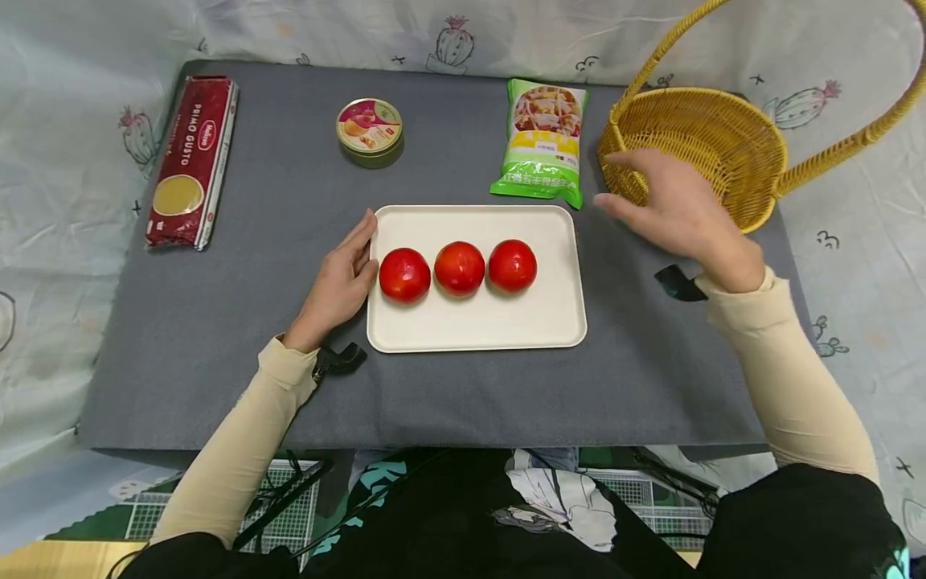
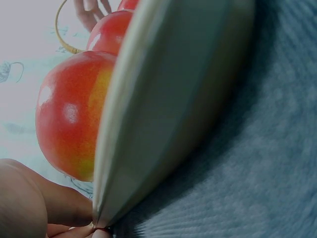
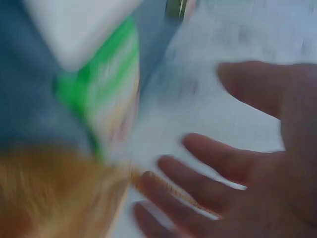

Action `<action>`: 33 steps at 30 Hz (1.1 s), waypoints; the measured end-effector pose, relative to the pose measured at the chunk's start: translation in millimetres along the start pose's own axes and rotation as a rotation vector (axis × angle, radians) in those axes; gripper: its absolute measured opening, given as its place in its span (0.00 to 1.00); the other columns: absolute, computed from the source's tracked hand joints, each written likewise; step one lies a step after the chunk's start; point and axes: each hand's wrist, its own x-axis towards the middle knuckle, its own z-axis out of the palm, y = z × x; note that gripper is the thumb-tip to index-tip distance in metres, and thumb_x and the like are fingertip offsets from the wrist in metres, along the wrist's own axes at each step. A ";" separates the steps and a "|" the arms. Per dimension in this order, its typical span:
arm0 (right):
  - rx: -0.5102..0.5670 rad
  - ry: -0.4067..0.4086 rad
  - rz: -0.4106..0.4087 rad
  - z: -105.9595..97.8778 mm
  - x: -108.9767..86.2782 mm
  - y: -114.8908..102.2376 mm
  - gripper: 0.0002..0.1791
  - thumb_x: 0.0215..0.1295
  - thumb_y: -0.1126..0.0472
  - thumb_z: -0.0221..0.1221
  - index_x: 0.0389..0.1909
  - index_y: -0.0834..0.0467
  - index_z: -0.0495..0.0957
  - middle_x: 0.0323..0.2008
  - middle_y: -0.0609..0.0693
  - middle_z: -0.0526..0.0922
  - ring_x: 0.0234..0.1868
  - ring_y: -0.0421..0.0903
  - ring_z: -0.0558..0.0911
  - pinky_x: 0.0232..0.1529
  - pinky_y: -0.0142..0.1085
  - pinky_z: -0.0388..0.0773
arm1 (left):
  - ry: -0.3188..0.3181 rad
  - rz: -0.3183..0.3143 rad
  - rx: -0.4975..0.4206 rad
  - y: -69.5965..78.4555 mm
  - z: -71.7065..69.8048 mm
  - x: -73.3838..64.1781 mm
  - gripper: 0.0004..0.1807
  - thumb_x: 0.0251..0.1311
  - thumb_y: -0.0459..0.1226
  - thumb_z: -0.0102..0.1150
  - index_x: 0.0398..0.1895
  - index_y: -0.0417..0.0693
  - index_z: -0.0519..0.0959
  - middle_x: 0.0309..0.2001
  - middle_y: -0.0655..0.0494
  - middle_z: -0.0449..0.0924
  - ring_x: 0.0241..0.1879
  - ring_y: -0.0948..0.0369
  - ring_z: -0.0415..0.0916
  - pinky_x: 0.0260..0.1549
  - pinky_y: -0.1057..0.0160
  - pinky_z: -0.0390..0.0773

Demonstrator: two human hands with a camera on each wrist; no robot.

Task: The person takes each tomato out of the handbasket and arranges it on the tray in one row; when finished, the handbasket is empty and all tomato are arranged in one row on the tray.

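Note:
Three glossy red round fruits (image 1: 459, 268), apples or tomatoes by their look, sit in a row on a cream rectangular tray (image 1: 477, 326). At the tray's left edge, my left hand (image 1: 338, 273) grips the rim; the left wrist view shows thumb and fingertips meeting there, beside the nearest fruit (image 2: 74, 116). My right hand (image 1: 673, 205) hovers over the front of a yellow wicker basket (image 1: 755, 153), fingers spread and holding nothing. In the right wrist view the fingers (image 3: 218, 153) are apart from the blurred basket (image 3: 59, 193). Something reddish inside the basket is mostly hidden by the hand.
A green food packet (image 1: 544, 145) lies between tray and basket, close to the tray's back edge. Further left are a round tin (image 1: 370, 133) and a long red packet (image 1: 192, 161). The basket's tall handle (image 1: 669, 40) arches over the back right. Grey cloth (image 1: 506, 402) covers the table.

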 end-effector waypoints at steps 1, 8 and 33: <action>-0.001 -0.035 0.045 -10.9 2.3 12.4 0.41 0.78 0.43 0.59 0.80 0.65 0.63 0.76 0.68 0.68 0.75 0.69 0.66 0.74 0.67 0.62 | 0.000 0.000 -0.001 -0.2 -0.2 -0.1 0.34 0.73 0.18 0.47 0.82 0.32 0.58 0.84 0.44 0.51 0.81 0.54 0.54 0.74 0.59 0.63; -0.043 -0.363 0.284 -51.7 19.8 91.0 0.55 0.79 0.35 0.51 0.82 0.75 0.45 0.78 0.80 0.51 0.78 0.78 0.50 0.75 0.73 0.50 | -0.007 -0.009 -0.004 -1.7 -2.1 -2.7 0.35 0.73 0.18 0.47 0.82 0.31 0.57 0.85 0.45 0.50 0.81 0.53 0.53 0.75 0.58 0.62; -0.187 -0.382 0.291 -38.5 12.8 112.9 0.34 0.77 0.43 0.57 0.55 0.75 0.74 0.42 0.67 0.79 0.45 0.63 0.77 0.36 0.44 0.74 | -0.001 0.002 -0.024 4.4 1.4 -1.5 0.34 0.73 0.17 0.48 0.81 0.31 0.58 0.84 0.44 0.50 0.81 0.53 0.53 0.75 0.59 0.62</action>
